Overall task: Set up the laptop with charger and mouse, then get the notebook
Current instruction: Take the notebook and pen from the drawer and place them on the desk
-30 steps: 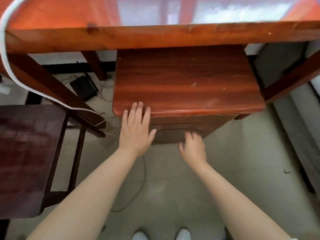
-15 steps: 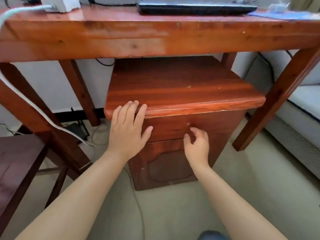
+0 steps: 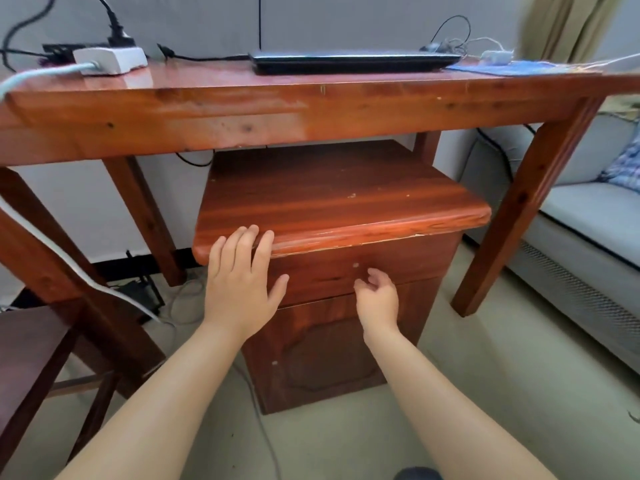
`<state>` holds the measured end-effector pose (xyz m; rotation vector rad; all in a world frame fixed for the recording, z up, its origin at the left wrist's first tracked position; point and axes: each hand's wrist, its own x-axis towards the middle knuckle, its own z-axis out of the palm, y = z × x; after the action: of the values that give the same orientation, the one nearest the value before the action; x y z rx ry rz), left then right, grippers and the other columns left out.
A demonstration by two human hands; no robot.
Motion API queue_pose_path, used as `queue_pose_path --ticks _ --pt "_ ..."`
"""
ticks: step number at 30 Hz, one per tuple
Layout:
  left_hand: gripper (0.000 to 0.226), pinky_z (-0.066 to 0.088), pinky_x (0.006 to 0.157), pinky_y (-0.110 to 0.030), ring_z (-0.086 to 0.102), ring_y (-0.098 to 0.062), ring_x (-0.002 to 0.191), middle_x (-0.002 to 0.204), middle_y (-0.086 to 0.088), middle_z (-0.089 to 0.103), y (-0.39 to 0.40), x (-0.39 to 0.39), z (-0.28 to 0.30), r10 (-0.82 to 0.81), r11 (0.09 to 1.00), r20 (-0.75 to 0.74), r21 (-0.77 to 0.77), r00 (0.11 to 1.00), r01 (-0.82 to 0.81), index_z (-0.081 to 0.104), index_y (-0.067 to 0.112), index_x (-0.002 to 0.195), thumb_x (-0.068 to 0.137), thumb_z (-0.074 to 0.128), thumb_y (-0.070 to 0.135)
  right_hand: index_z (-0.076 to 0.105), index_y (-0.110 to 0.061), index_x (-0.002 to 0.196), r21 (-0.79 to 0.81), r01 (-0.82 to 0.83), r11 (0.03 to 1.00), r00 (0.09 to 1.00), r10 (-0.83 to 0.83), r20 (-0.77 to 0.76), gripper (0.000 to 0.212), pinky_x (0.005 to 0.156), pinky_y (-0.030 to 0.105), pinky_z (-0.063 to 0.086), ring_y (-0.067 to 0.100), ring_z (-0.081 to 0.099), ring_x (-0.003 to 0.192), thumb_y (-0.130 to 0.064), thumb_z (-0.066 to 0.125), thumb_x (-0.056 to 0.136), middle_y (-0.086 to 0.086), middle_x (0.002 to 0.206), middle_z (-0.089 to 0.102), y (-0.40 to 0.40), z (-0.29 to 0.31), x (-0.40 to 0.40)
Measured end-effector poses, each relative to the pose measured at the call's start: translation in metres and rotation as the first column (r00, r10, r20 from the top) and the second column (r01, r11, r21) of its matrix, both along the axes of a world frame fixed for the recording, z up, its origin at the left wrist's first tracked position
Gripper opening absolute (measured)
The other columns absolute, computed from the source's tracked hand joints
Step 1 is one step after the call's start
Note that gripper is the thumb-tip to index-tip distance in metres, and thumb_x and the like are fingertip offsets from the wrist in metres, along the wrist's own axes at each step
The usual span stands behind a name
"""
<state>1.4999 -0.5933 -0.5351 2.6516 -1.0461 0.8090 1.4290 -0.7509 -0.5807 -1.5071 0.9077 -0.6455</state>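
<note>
A closed black laptop (image 3: pixel 353 61) lies on the red wooden desk (image 3: pixel 242 109), with a cable running from its left side. A white power strip (image 3: pixel 109 59) with a black plug sits at the desk's left end. A blue mouse pad (image 3: pixel 512 68) and a small white mouse (image 3: pixel 498 57) lie at the right end. Under the desk stands a wooden cabinet (image 3: pixel 339 202) with a drawer (image 3: pixel 398 261). My left hand (image 3: pixel 242 282) rests flat on the cabinet top's front edge. My right hand (image 3: pixel 377 296) hovers with loosely curled fingers just before the drawer front. No notebook is in view.
A dark wooden chair (image 3: pixel 31 358) stands at the left. A grey sofa (image 3: pixel 581 230) with a patterned cushion fills the right. A white cable (image 3: pixel 69 258) drops from the desk to the floor, where a black box and loose wires lie near the wall.
The view has tilted up from the cabinet to the desk top, so the laptop came into sight. My right hand has drawn slightly back from the drawer front. My left hand stays on the cabinet edge.
</note>
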Motion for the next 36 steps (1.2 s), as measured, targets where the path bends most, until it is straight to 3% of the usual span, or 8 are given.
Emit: queue_pose_path --ticks 2,4,8,12,15,18,23,36 --pt "0.056 0.041 0.095 -0.058 0.058 -0.044 0.109 0.115 -0.027 0.062 0.0 0.001 -0.001 0.0 1.0 0.025 -0.026 1.0 0.001 0.057 -0.004 0.115 0.074 0.059 0.035 0.048 -0.003 0.122 0.465 0.085 0.881 0.989 -0.131 0.067 0.034 0.096 0.035 0.04 0.03 0.049 0.113 -0.012 0.051 0.089 0.012 0.113 0.055 -0.008 0.004 0.002" --pt "0.061 0.04 0.095 -0.06 0.057 -0.046 0.109 0.115 -0.029 0.061 0.0 0.002 -0.001 -0.004 0.999 0.044 -0.045 0.999 0.006 0.056 -0.006 0.115 0.068 0.077 0.028 0.049 -0.001 0.11 0.584 0.108 0.804 0.982 -0.18 0.066 0.026 0.1 0.042 0.042 0.033 0.05 0.114 -0.015 0.051 0.088 0.01 0.103 0.057 -0.015 0.005 0.003" --pt "0.07 0.038 0.096 -0.06 0.054 -0.048 0.112 0.118 -0.032 0.059 -0.001 0.001 0.0 0.007 1.0 0.024 -0.025 1.0 -0.006 0.054 -0.007 0.118 0.059 0.083 0.019 0.035 -0.005 0.134 0.339 0.245 0.908 0.964 -0.267 0.018 0.052 0.103 0.042 0.038 0.035 0.043 0.124 -0.018 0.054 0.087 0.016 0.139 0.041 -0.04 0.008 0.002" --pt "0.076 0.032 0.1 -0.061 0.044 -0.05 0.122 0.129 -0.034 0.05 -0.008 -0.002 -0.012 0.067 0.997 0.053 -0.047 0.996 -0.065 0.046 -0.008 0.125 0.059 0.081 0.008 0.031 -0.005 0.137 0.082 0.303 0.95 0.953 -0.303 -0.003 0.057 0.11 0.044 0.035 0.034 0.039 0.129 -0.014 0.054 0.087 0.015 0.144 0.034 -0.078 0.013 -0.009" --pt "0.076 0.022 0.106 -0.057 0.03 -0.05 0.131 0.14 -0.036 0.034 -0.02 -0.032 -0.042 0.128 0.98 -0.129 -0.134 0.983 -0.146 0.036 -0.011 0.131 0.067 0.073 0.005 0.032 -0.005 0.138 -0.031 0.24 0.97 0.969 -0.241 -0.054 0.056 0.111 0.045 0.034 0.033 0.039 0.129 -0.013 0.054 0.087 0.015 0.144 0.035 -0.091 0.012 -0.019" --pt "0.077 0.011 0.116 -0.048 0.011 -0.039 0.141 0.151 -0.028 0.014 -0.031 -0.05 -0.068 0.159 0.901 -0.499 -0.28 0.852 -0.332 0.013 -0.006 0.14 0.082 0.06 0.014 0.033 -0.004 0.135 0.027 0.22 0.975 0.972 -0.217 -0.089 0.054 0.108 0.048 0.038 0.035 0.044 0.125 -0.012 0.054 0.086 0.016 0.141 0.041 -0.101 0.009 -0.025" --pt "0.074 0.027 0.114 -0.043 0.03 -0.032 0.135 0.147 -0.02 0.029 -0.032 -0.02 -0.058 -0.084 0.472 -0.786 -0.573 0.613 -0.67 0.014 -0.001 0.141 0.083 0.058 0.007 0.038 -0.004 0.131 0.109 0.176 0.978 0.98 -0.164 -0.112 0.048 0.102 0.049 0.044 0.036 0.051 0.118 -0.004 0.053 0.085 0.017 0.134 0.05 -0.111 0.002 -0.028" --pt "0.076 0.039 0.103 -0.044 0.041 -0.035 0.127 0.142 -0.017 0.036 -0.038 -0.012 -0.049 0.025 0.43 -0.796 -0.537 0.605 -0.725 0.026 0.004 0.138 0.073 0.064 0.007 0.043 -0.009 0.131 0.088 0.196 0.977 0.979 -0.19 -0.069 0.049 0.102 0.045 0.044 0.035 0.05 0.119 0.0 0.041 0.083 0.014 0.135 0.05 -0.126 0.006 -0.024"
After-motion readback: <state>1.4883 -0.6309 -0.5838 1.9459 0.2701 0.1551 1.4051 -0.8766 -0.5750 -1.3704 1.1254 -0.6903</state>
